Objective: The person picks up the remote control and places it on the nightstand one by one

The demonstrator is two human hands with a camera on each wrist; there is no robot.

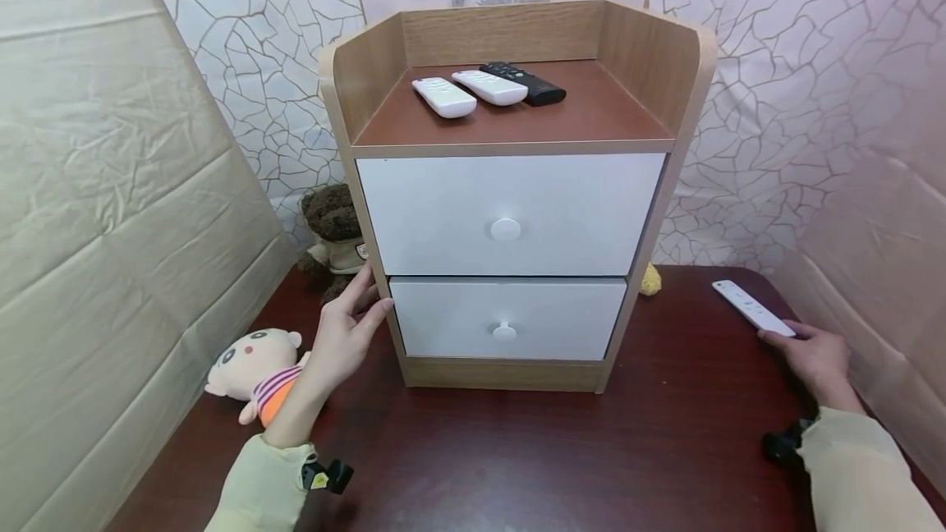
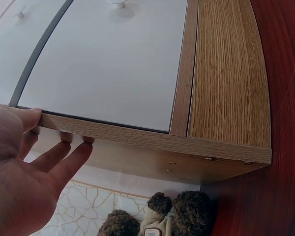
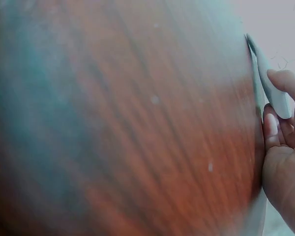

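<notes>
A small wooden cabinet (image 1: 510, 376) with two white drawers stands on the dark red table. My left hand (image 1: 346, 335) holds its left side edge, thumb at the front edge and fingertips against the side panel (image 2: 137, 157). Both drawers, the upper (image 1: 436, 212) and the lower (image 1: 436, 318), are closed. Out at the right, my right hand (image 1: 816, 358) grips the near end of a white remote control (image 1: 750, 306), low over the table; in the right wrist view the remote (image 3: 271, 91) lies between thumb and fingers. Two white remotes (image 1: 445, 97) (image 1: 491, 87) and a black remote (image 1: 543, 91) lie on the cabinet top.
A pink plush toy (image 1: 254, 364) lies left of the cabinet, beside my left forearm. Behind it sits a brown plush bear (image 1: 332, 216). Something small and yellow (image 1: 650, 280) shows past the cabinet's right side. Cloth walls (image 1: 111, 269) border the table (image 1: 517, 458).
</notes>
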